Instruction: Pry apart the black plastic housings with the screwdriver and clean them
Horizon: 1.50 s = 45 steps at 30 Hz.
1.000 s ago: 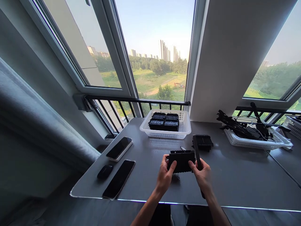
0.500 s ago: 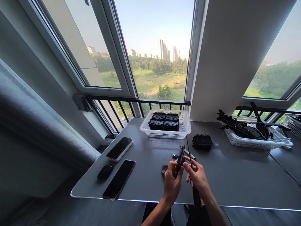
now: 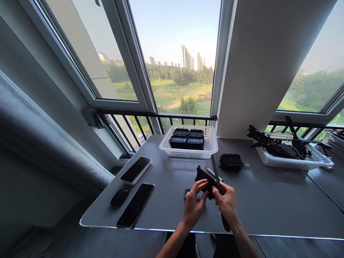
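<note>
My left hand grips a black plastic part with toothed edges, its broad face turned partly toward me. My right hand is closed around a long, flat, dark tool with a black handle, and its thumb and fingers also touch the part's near right end. The tool's blade points away, toward the basket. Under the left fingers lies a small dark grey cloth-like piece, partly covered. Just beyond the hands, a white pen rests on the table, partly behind the tool.
A white basket holds stacked black toothed parts. A similar black stack sits to its right. Farther right, another white basket overflows with cables and black pieces. Two phones and a black mouse lie at left.
The black part has been turned from edge-on to show its broad face. My right hand has come closer to it, and the tool now tilts farther left at its far end.
</note>
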Each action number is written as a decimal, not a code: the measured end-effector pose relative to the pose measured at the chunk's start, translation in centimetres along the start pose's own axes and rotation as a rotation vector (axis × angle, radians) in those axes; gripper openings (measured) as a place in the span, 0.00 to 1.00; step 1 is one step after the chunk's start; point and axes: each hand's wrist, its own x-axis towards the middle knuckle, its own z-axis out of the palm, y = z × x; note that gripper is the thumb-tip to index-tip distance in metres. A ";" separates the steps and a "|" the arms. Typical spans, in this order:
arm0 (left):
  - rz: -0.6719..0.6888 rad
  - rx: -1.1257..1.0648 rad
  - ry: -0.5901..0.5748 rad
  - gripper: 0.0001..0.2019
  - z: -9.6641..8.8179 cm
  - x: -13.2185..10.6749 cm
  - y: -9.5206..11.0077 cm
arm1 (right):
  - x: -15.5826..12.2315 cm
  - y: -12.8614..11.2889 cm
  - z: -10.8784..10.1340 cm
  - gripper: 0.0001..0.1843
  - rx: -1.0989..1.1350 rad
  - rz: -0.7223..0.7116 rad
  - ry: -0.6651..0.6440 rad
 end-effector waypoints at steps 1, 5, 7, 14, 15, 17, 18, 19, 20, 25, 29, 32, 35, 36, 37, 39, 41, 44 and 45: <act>-0.009 0.020 0.015 0.17 -0.3 0.3 0.0 | 0.0 0.1 -0.1 0.21 0.002 -0.008 0.014; 0.040 0.133 0.304 0.31 -1.3 1.7 -0.6 | 0.2 0.2 -0.6 0.19 0.029 -0.026 -0.036; 0.045 0.131 0.336 0.39 -1.5 2.3 -0.8 | 0.2 0.0 -0.7 0.19 0.011 -0.028 -0.091; -0.007 0.019 0.192 0.30 -1.6 3.6 -0.7 | 0.2 -0.9 -1.6 0.16 -0.144 -0.013 -0.212; 0.000 0.018 0.219 0.28 -1.7 3.7 -0.8 | 0.2 -1.2 -1.9 0.17 -0.193 -0.021 -0.209; 0.018 0.012 0.263 0.25 -2.0 3.9 -1.0 | 0.3 -1.6 -2.8 0.18 -0.306 -0.062 -0.173; 0.031 0.012 0.279 0.25 -2.2 4.0 -1.2 | 0.3 -1.8 -3.2 0.18 -0.365 -0.088 -0.146; 0.046 0.013 0.290 0.24 -2.3 4.1 -1.3 | 0.3 -2.0 -3.7 0.19 -0.426 -0.111 -0.123; 0.065 0.014 0.297 0.24 -2.5 4.2 -1.4 | 0.3 -2.1 -4.1 0.20 -0.488 -0.127 -0.107; 0.165 -0.029 0.329 0.22 -2.6 4.1 -1.4 | -0.2 -2.8 -5.4 0.27 -0.765 -0.177 -0.137; 0.202 -0.076 0.323 0.22 -2.3 3.7 -1.1 | -0.6 -3.9 -5.2 0.29 -0.961 -0.213 -0.180; 0.218 -0.060 0.278 0.21 -2.0 3.5 -1.0 | -0.8 -4.6 -4.7 0.29 -1.029 -0.223 -0.211; 0.243 -0.054 0.240 0.23 -1.8 3.2 -0.9 | -0.8 -4.8 -4.4 0.28 -1.060 -0.245 -0.221; 0.250 -0.068 0.238 0.24 -1.8 3.2 -0.8 | -0.7 -4.8 -4.4 0.28 -1.063 -0.253 -0.220; 0.252 -0.088 0.240 0.26 -1.8 3.2 -0.7 | -0.7 -4.8 -4.5 0.29 -1.063 -0.258 -0.219; 0.241 -0.121 0.249 0.29 -2.1 3.2 -0.5 | -0.6 -4.8 -4.9 0.29 -1.058 -0.258 -0.229; 0.214 -0.129 0.257 0.29 -2.4 3.2 -0.3 | -0.4 -4.8 -5.4 0.30 -1.073 -0.252 -0.221; 0.191 -0.113 0.261 0.30 -2.7 3.4 -0.3 | -0.2 -4.9 -5.8 0.30 -1.090 -0.255 -0.183; 0.194 -0.104 0.260 0.30 -2.6 3.5 -0.4 | -0.2 -4.9 -5.8 0.30 -1.084 -0.260 -0.177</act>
